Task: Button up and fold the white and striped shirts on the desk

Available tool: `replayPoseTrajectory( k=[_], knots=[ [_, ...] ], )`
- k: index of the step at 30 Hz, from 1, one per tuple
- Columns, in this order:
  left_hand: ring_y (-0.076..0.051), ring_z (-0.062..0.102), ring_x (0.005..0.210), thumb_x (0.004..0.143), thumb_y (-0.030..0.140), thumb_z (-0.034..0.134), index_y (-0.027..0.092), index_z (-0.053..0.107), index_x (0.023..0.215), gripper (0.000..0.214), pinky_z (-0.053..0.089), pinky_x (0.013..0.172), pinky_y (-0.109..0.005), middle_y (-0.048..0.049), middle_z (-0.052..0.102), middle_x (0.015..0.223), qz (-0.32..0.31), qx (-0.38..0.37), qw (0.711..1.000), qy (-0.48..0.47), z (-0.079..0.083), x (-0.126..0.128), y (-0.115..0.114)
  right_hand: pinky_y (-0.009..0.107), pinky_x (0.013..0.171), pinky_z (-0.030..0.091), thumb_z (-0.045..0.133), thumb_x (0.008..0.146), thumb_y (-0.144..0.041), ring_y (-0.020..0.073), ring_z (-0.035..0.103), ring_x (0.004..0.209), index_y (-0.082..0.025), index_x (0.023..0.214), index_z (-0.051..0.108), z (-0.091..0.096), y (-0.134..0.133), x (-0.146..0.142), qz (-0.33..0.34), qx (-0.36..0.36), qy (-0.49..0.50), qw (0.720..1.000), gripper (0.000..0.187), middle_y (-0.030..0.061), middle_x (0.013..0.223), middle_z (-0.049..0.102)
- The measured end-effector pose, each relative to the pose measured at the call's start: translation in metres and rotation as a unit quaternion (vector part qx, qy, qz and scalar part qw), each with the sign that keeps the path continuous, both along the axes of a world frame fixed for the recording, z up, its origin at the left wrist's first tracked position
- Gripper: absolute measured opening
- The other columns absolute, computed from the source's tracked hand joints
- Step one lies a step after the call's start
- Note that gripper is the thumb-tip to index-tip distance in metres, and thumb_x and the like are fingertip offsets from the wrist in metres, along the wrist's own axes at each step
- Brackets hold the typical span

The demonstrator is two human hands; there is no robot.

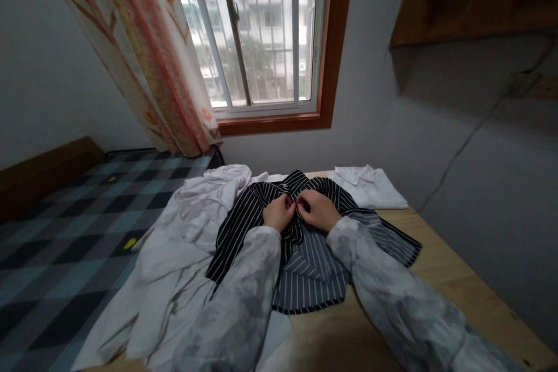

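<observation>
A black shirt with white stripes [311, 290] lies spread on the wooden table [440, 296], its collar toward the window and its sleeves out to both sides. My left hand [279, 212] and my right hand [319, 210] meet at the front opening just below the collar. Both are closed, thumbs and fingertips pinching the shirt's front edges close together. The fingertips hide the exact spot they grip, so a button there cannot be made out. Part of the lower front is folded over, showing the paler inside of the cloth.
Crumpled white garments [187, 244] are heaped on the table's left side, beside a bed with a checked cover [65, 244]. A folded white shirt [368, 185] lies at the back right. Behind are a window [265, 40], a flowered curtain [148, 58] and a wall shelf [471, 6].
</observation>
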State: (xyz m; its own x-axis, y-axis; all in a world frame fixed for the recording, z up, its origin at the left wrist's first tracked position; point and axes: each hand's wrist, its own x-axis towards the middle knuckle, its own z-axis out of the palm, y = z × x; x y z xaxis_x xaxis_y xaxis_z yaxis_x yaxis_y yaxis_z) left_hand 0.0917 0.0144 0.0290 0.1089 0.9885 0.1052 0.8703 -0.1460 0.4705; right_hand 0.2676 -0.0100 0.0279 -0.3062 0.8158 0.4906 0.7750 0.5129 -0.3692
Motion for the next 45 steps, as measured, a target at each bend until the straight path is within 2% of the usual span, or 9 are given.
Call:
replayPoseTrajectory(
  k=[4,9,12,17,24,29,35,38,45],
  knots=[
    [-0.024,0.076,0.097,0.095,0.042,0.071,0.025,0.075,0.105,0.020,0.046,0.075,-0.030,-0.0040,0.081,0.097,0.009,-0.016,1.000,-0.015,-0.018,-0.003,0.002,0.032,0.085,0.047,0.068,0.095,-0.025,0.0230,0.067,0.098,-0.022,0.099,0.070,-0.020,0.008,-0.008,-0.043,-0.069,-0.054,0.995,0.006,0.0065,0.103,0.074],
    [-0.021,0.075,0.092,0.090,0.038,0.077,0.027,0.078,0.111,0.023,0.045,0.073,-0.028,0.0007,0.080,0.089,-0.044,-0.011,0.998,-0.040,-0.022,-0.011,0.003,0.038,0.093,0.045,0.071,0.097,-0.035,0.0282,0.063,0.108,-0.021,0.104,0.073,-0.046,0.006,0.000,-0.106,-0.044,-0.076,0.990,0.016,0.0102,0.111,0.072],
    [-0.021,0.074,0.090,0.091,0.042,0.079,0.028,0.080,0.111,0.024,0.044,0.073,-0.029,0.0006,0.079,0.088,-0.065,0.002,0.997,-0.047,-0.023,-0.010,0.004,0.039,0.091,0.045,0.069,0.098,-0.029,0.0291,0.062,0.106,-0.022,0.100,0.073,-0.055,0.008,0.003,-0.094,-0.029,-0.050,0.994,0.008,0.0102,0.108,0.073],
    [-0.022,0.072,0.096,0.095,0.035,0.077,0.026,0.082,0.101,0.012,0.047,0.077,-0.029,-0.0030,0.078,0.099,-0.080,0.043,0.994,-0.053,-0.027,-0.008,0.004,0.038,0.088,0.046,0.064,0.098,-0.022,0.0270,0.063,0.095,-0.024,0.094,0.070,-0.065,0.016,0.005,-0.084,-0.017,0.056,0.995,0.008,0.0068,0.095,0.074],
    [-0.020,0.073,0.100,0.099,0.037,0.074,0.026,0.083,0.104,0.015,0.051,0.084,-0.029,-0.0034,0.080,0.111,-0.118,0.098,0.980,-0.129,-0.035,-0.007,0.006,0.040,0.094,0.050,0.063,0.094,-0.021,0.0270,0.064,0.099,-0.025,0.089,0.065,-0.056,0.015,0.006,-0.062,0.037,0.148,0.986,0.007,0.0081,0.101,0.072],
    [-0.022,0.076,0.100,0.098,0.037,0.073,0.025,0.084,0.106,0.018,0.054,0.089,-0.031,-0.0041,0.083,0.108,-0.132,0.064,0.967,-0.208,-0.045,-0.006,0.012,0.040,0.090,0.050,0.062,0.093,-0.022,0.0262,0.063,0.093,-0.025,0.088,0.064,-0.052,0.011,0.001,-0.060,0.066,0.216,0.972,0.007,0.0057,0.092,0.071],
    [-0.016,0.069,0.065,0.092,0.044,0.073,0.016,0.080,0.105,0.032,0.053,0.063,-0.027,-0.0066,0.081,0.094,-0.134,-0.037,0.913,-0.384,-0.052,-0.003,0.021,0.041,0.092,0.052,0.065,0.094,-0.024,0.0263,0.065,0.095,-0.025,0.088,0.067,-0.050,0.010,-0.001,-0.029,0.039,0.228,0.973,0.007,0.0060,0.094,0.075],
    [-0.015,0.066,0.061,0.087,0.051,0.076,0.015,0.079,0.103,0.040,0.052,0.059,-0.027,-0.0071,0.080,0.092,-0.126,-0.057,0.889,-0.436,-0.049,-0.002,0.023,0.042,0.095,0.052,0.062,0.097,-0.024,0.0267,0.067,0.100,-0.025,0.090,0.070,-0.047,0.010,-0.001,-0.004,0.042,0.236,0.971,0.011,0.0075,0.099,0.076],
    [-0.014,0.068,0.064,0.081,0.057,0.086,0.014,0.079,0.107,0.051,0.054,0.059,-0.026,-0.0083,0.081,0.095,-0.108,-0.063,0.888,-0.443,-0.049,0.000,0.021,0.044,0.097,0.054,0.063,0.090,-0.022,0.0280,0.068,0.102,-0.025,0.098,0.070,-0.048,0.009,-0.002,-0.019,0.027,0.258,0.966,0.010,0.0080,0.102,0.076]
  ],
)
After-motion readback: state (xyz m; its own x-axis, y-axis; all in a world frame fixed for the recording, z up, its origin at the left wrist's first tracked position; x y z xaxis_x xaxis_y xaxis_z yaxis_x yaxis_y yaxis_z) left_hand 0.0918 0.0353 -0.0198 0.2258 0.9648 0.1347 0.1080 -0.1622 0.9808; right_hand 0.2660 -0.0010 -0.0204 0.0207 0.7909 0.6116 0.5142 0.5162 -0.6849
